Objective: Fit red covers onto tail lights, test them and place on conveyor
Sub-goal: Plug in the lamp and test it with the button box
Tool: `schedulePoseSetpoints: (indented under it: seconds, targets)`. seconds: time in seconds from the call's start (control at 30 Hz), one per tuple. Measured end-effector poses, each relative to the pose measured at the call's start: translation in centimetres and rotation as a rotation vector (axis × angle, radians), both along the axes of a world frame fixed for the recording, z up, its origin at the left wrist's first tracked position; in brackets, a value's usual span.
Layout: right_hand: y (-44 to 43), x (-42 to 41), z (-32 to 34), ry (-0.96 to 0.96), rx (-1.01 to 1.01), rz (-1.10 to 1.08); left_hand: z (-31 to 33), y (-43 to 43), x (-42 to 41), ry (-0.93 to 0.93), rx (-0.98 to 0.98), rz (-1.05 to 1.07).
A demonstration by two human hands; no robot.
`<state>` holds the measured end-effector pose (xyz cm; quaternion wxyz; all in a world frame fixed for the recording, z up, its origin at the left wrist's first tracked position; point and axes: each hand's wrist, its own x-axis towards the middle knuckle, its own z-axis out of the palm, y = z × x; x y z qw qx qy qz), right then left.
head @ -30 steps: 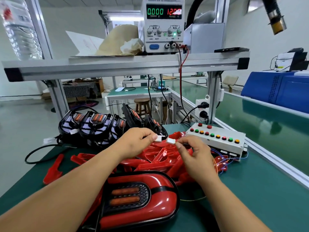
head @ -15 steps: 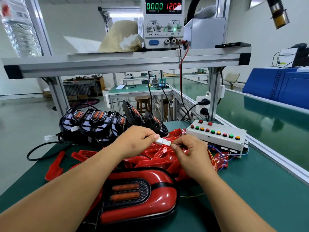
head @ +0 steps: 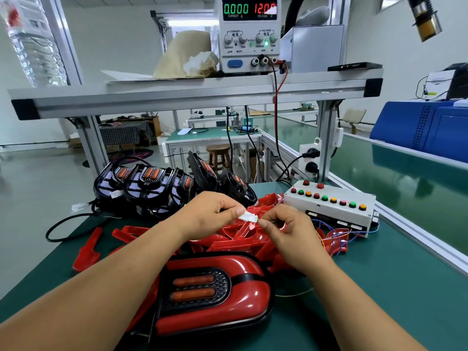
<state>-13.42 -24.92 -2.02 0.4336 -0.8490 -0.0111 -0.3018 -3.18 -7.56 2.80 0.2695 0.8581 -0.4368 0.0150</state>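
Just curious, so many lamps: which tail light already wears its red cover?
The glossy red oval tail light nearest the camera, between the forearms; the black tail lights behind are uncovered.

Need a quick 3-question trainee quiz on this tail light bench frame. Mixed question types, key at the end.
1. True or false: the power supply current display reads 0.000.
2. What do the left hand and right hand pinch? A screwdriver; B white connector; C tape roll.
3. Fill in: the nearest tail light wears a ___ cover.
Key: 1 true; 2 B; 3 red.
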Motion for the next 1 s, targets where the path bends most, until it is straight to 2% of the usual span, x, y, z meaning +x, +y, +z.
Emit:
schedulePoseSetpoints:
  seconds: [0.67,0.77,0.83,0.87,1.0]
  targets:
    - [0.6,0.9,-1.4,-0.014,0.061,0.0,-0.3,-0.7,-1.1,0.016,0.006,0.031]
    - [0.7,0.9,-1.6,-0.014,0.019,-0.015,0.1,-0.4,-1.2,0.004,0.125,0.092]
    - [0.6,1.0,-1.8,-0.014,-0.079,-0.086,0.1,0.6,-1.2,-0.112,0.254,0.168]
    - [0.5,1.1,-1.9,-0.006,-0.14,-0.133,-0.1,1.4,-1.2,-0.165,0.249,0.198]
    - [0.0,1.5,-2.0,0.056,-0.297,-0.236,-1.9,5.9,-2.4,-0.25,-0.183,0.311]
